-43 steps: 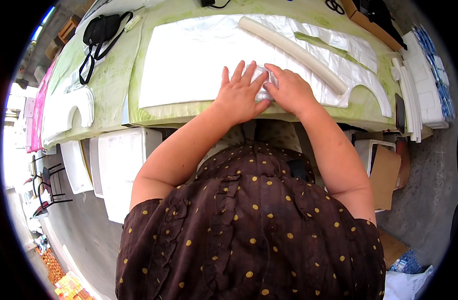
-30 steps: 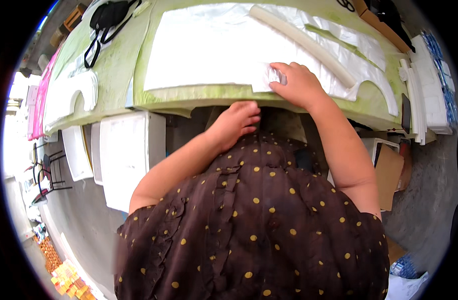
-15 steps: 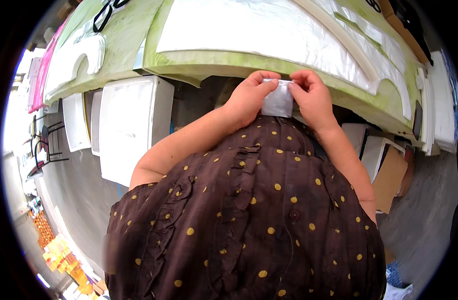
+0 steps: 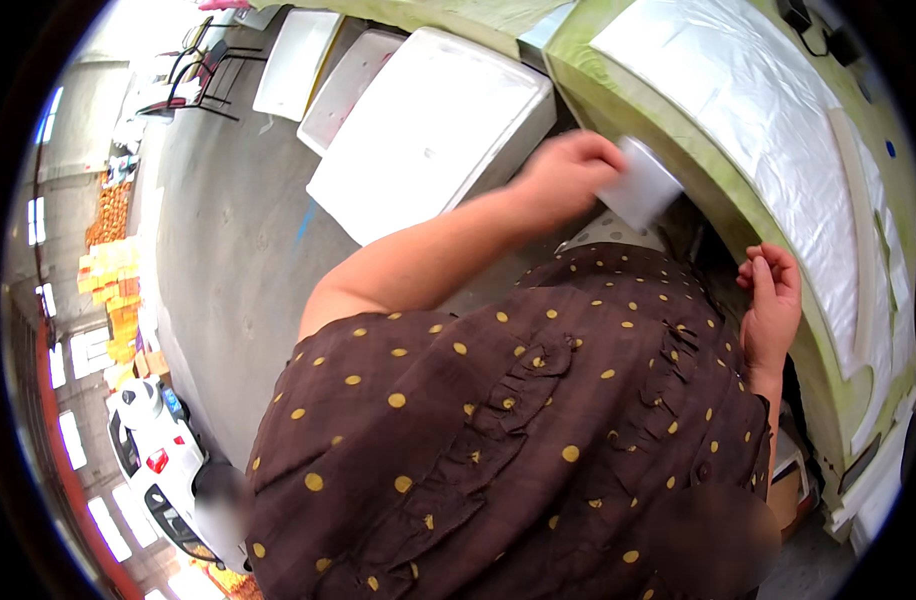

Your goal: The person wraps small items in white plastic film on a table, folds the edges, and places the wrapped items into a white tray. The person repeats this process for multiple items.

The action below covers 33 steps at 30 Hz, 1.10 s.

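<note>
My left hand (image 4: 570,178), slightly smeared by motion, pinches a small flat white pouch (image 4: 640,186) by one edge. The pouch hangs tilted in front of my dotted dark brown blouse, close to the green table's edge. Farther right, apart from the pouch, is my right hand (image 4: 771,300). Its fingers are curled in toward the thumb, and nothing shows in them. Beside that hand runs the green-covered table (image 4: 668,110), with sheets of white film (image 4: 748,80) spread over it.
A large white bin (image 4: 428,130) stands on the grey floor (image 4: 218,200) to the left of the table, with more white tubs (image 4: 296,65) behind it. A dark metal chair (image 4: 206,75) is at the far left. A white vehicle (image 4: 163,470) stands at the lower left.
My view has swung left. My right hand has let go of the pouch and is now apart from it. The left hand keeps the pouch, now tilted and blurred.
</note>
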Each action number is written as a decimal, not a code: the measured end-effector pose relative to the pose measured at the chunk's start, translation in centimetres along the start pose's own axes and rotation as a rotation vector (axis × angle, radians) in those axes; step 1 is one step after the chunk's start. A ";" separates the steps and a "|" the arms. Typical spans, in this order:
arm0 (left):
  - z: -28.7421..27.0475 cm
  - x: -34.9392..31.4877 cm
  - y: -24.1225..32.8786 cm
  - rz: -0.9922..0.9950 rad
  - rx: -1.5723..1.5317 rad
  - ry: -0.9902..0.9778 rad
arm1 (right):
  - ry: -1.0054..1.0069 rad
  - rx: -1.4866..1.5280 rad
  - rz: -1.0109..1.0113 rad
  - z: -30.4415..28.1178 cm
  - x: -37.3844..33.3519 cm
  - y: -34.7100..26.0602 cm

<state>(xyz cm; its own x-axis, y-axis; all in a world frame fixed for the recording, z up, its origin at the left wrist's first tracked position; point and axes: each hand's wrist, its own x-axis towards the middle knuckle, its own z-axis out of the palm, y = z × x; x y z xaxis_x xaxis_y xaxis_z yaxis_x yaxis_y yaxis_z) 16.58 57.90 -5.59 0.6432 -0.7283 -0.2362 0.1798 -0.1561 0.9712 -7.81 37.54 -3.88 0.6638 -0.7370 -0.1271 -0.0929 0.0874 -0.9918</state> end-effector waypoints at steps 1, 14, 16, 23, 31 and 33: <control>-4.0 -0.4 0.2 0.070 0.039 0.099 | -0.019 0.006 0.012 0.1 0.2 0.2; -31.9 -5.1 -3.7 -0.470 0.782 0.714 | -0.143 0.016 0.065 0.1 1.3 1.6; -30.8 -4.3 -4.7 -0.463 0.725 0.732 | -0.159 -0.007 0.056 0.0 1.2 1.5; -29.4 -2.7 -7.1 -0.335 0.702 0.849 | -0.146 -0.003 0.055 -0.6 1.0 2.0; -28.3 -2.4 -6.8 -0.587 0.889 0.786 | -0.152 -0.015 0.065 -0.5 0.8 1.6; -27.3 -2.2 -6.4 -0.619 0.843 0.793 | -0.134 -0.019 0.065 -0.7 0.6 1.6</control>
<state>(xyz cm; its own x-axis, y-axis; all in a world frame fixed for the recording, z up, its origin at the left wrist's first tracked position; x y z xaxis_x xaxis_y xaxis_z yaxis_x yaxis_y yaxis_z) 34.27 78.74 -12.15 0.9344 0.1568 -0.3199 0.2700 -0.8974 0.3489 -8.05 36.80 -5.57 0.7489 -0.6339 -0.1931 -0.1526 0.1186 -0.9811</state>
